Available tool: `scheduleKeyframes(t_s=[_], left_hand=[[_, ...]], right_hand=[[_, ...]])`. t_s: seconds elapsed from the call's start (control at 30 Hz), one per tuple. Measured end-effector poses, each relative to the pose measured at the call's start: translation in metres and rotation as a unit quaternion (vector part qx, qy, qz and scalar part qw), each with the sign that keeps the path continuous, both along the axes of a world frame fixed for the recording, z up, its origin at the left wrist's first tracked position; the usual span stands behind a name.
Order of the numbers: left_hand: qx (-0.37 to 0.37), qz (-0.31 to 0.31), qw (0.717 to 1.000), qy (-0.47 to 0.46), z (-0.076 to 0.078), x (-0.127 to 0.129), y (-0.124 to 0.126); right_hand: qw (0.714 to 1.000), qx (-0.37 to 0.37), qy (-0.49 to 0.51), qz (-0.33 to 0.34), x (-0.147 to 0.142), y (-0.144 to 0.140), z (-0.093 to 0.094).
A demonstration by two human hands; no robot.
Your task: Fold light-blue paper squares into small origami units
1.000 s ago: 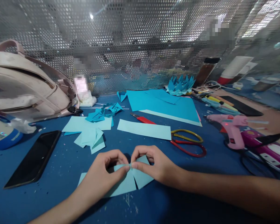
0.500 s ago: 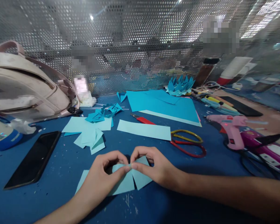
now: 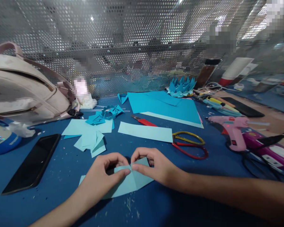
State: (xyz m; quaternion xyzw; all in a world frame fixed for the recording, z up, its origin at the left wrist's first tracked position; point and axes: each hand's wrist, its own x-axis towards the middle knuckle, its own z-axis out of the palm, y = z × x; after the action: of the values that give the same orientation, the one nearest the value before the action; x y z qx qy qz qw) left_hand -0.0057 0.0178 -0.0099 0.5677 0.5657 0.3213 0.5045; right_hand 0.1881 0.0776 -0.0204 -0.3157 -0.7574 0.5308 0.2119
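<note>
two hands (image 3: 132, 173) pinching light-blue paper (image 3: 130, 184), fingers meeting

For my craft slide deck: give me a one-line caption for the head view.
Left hand and right hand pinch a light blue paper piece on a blue table, scissors nearby.

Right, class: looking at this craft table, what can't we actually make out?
Head view only:
- Folded paper: its middle crease, covered by left hand and right hand.
- Bag: cut off by the left edge.
- Patches behind the mesh: blurred.
- Glue gun cord: runs off the right edge.
</note>
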Motion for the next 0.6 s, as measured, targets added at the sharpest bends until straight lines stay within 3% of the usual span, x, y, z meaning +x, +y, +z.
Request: scheduleKeyframes(t_s=[0.17, 0.6], left_hand=[[0.007, -0.007, 1.000, 0.018, 0.0023, -0.0023, 0.0002], [0.003, -0.012, 1.000, 0.025, 0.0051, -0.0004, -0.0018]], right_hand=[[0.999, -0.011, -0.019, 0.029, -0.0003, 0.0048, 0.0015], [0.998, -0.060, -0.010, 0.002, -0.0003, -0.0006, 0.0058]])
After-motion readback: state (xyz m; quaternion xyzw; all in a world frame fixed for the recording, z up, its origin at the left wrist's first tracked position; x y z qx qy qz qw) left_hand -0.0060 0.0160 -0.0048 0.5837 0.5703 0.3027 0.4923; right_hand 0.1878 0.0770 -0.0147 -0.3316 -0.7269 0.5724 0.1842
